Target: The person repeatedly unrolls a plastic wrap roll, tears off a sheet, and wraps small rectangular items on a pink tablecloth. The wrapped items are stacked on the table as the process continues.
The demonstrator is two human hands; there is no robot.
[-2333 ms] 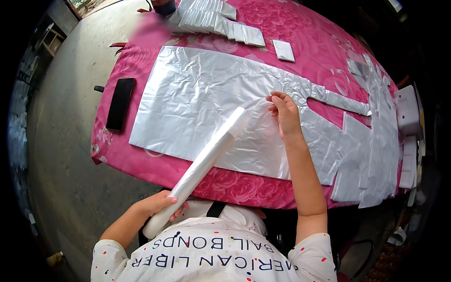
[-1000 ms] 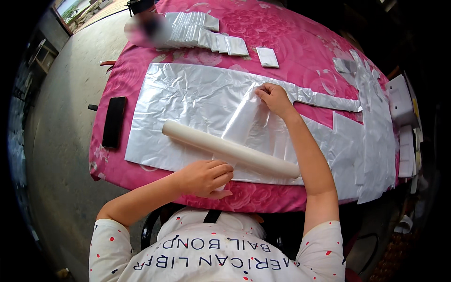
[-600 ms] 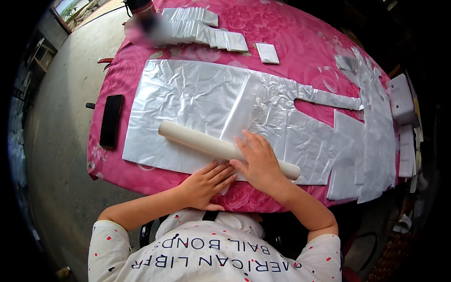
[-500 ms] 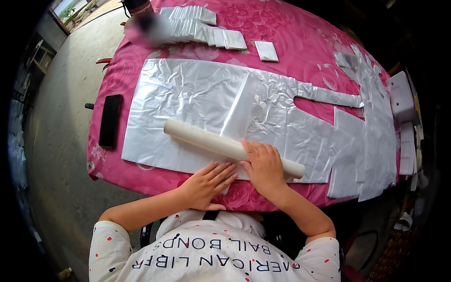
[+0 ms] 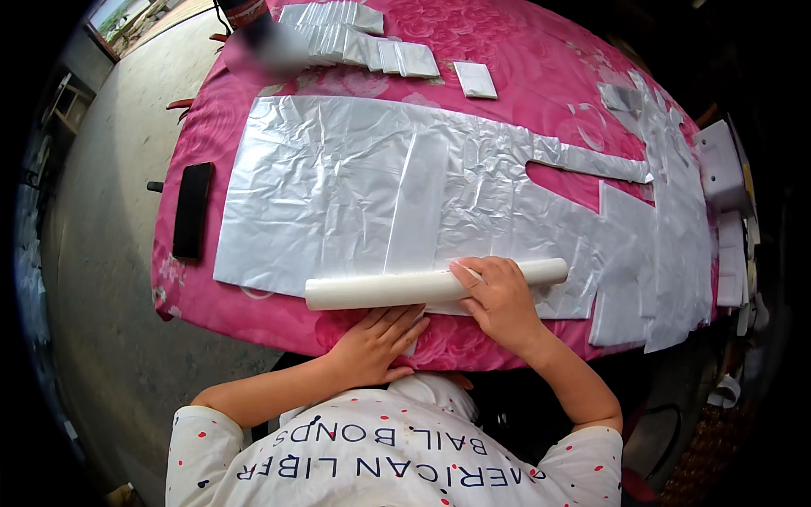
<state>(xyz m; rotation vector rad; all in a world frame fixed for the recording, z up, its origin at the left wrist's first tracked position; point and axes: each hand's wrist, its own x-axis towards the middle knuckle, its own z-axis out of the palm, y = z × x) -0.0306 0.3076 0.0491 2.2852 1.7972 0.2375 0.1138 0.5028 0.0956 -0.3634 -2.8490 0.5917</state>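
Half-curled right hand (image 5: 500, 297) grips a white plastic-looking cylinder (image 5: 372, 291); nearside of it, flat left hand (image 5: 376, 344) grasps nothing; even pressure should help.

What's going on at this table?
A person's right hand is over a white roll lying across a silvery plastic sheet on a pink-covered table. The left hand lies spread, palm down, on the roll's near side. A pale, see-through strip extends beyond the roll.

looks like a home workroom: rose-patterned tablecloth (image 5: 473, 34), bare concrete floor (image 5: 106, 245), open doorway (image 5: 142, 32).
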